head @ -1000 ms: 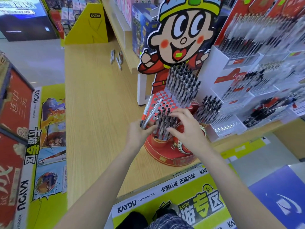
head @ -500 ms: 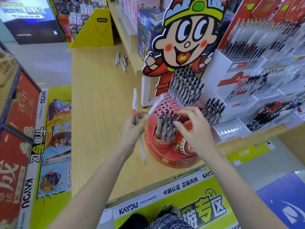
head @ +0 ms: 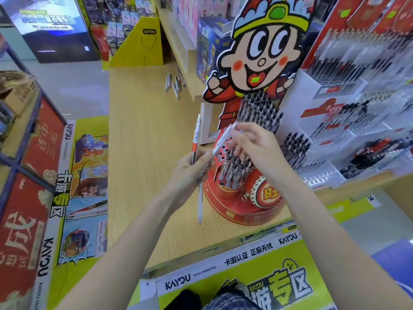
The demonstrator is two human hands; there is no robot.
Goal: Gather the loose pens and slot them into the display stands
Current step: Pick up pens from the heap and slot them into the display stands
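- The left hand (head: 193, 167) is holding a bunch of pens with its fingers curled round them, above the wooden table (head: 143, 135).
- One of them, the pen with an orange band (head: 195, 138), is sticking straight up out of the top of that hand.
- A white pen (head: 200, 203) is hanging down below the same hand with its tip pointing at the table.
- The right hand (head: 257, 148) is pinching the top end of a slanted white pen (head: 223, 139) between thumb and fingers.
- The low end of that slanted pen is sitting at the left hand's fingers, so both hands are touching it.
- Both hands are hanging just over the round red stand (head: 243, 198), which is sitting on the table near its front edge.
- The red stand is holding many dark pens (head: 234, 168) standing up in its holes, and some holes are showing with no pen in them.
- Behind the stand, a big cartoon boy cutout (head: 266, 52) is standing up.
- To the right, white shelves (head: 330, 121) are holding rows of more pens.
- Far back on the table, a few loose pens (head: 175, 83) are lying near the shelf edge, well apart from the hands.
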